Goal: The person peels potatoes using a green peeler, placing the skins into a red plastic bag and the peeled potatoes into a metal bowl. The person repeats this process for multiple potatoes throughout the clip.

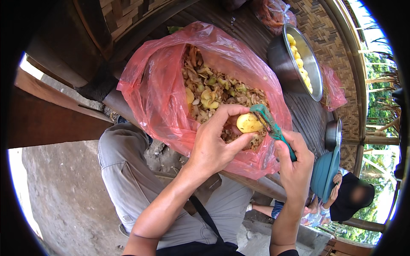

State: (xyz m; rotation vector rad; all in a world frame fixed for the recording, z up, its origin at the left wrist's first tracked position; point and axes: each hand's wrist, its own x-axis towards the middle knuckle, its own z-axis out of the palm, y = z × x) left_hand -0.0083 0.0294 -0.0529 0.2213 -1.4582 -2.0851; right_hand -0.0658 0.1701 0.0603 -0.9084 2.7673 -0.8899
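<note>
My left hand [214, 144] holds a small yellow potato [248, 123] between thumb and fingers. Brown specks dot the potato's pale surface. In my right hand [294, 156] is a green-handled vegetable peeler [272, 126], its head and blade against the potato's right side. Both hands are above a large pink plastic bag [157, 86], which gapes wide. Inside the bag lies a heap of brown and yellowish peelings [221, 84]. My palm and fingers hide part of the potato.
A deep metal bowl [278, 60] of yellow potatoes stands beyond the bag on the slatted bamboo bench [301, 112]. Near it are a bag of orange-red contents [272, 14], another pink bag [333, 88], a smaller metal bowl [331, 134] and a teal basin [323, 174]. A person [349, 198] sits beside the basin.
</note>
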